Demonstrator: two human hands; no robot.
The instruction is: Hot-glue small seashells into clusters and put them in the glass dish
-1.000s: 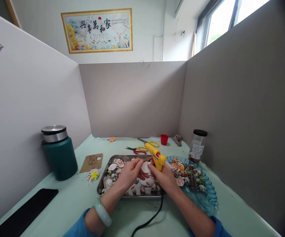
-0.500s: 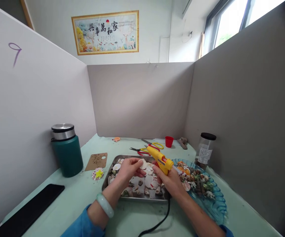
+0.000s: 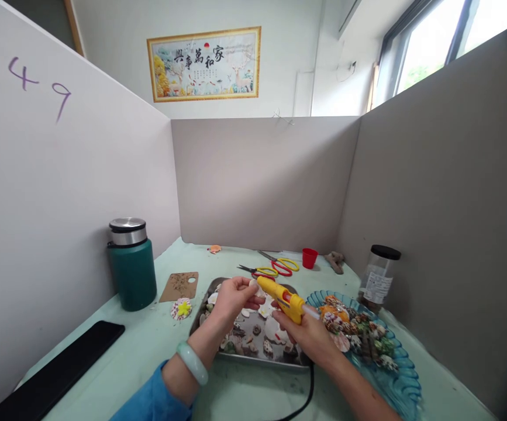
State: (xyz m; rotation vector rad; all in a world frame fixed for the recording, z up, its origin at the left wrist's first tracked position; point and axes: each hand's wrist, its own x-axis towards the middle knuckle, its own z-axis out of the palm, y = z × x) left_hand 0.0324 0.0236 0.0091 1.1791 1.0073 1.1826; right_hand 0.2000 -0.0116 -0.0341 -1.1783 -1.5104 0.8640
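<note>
My left hand (image 3: 232, 295) is raised over the metal tray (image 3: 253, 358), its fingers pinched on a small white shell (image 3: 254, 285). My right hand (image 3: 306, 334) grips a yellow glue gun (image 3: 283, 297) whose nozzle end points left and touches that shell. The gun's black cord (image 3: 306, 393) hangs down toward me. The tray holds several pale shells. A pale green bangle (image 3: 192, 362) sits on my left wrist.
A blue glass dish (image 3: 400, 383) of coloured shells lies to the right of the tray. Behind are scissors (image 3: 275, 268), a red cup (image 3: 309, 258) and a black-lidded jar (image 3: 378, 279). To the left stand a green flask (image 3: 132, 263), a brown card (image 3: 180, 286), a decorated shell (image 3: 180, 308) and a black slab (image 3: 55, 374). Partition walls enclose three sides.
My left hand has lifted the white shell off the tray. The glue gun has tilted lower with its nozzle meeting the shell. The camera has swung to the left.
</note>
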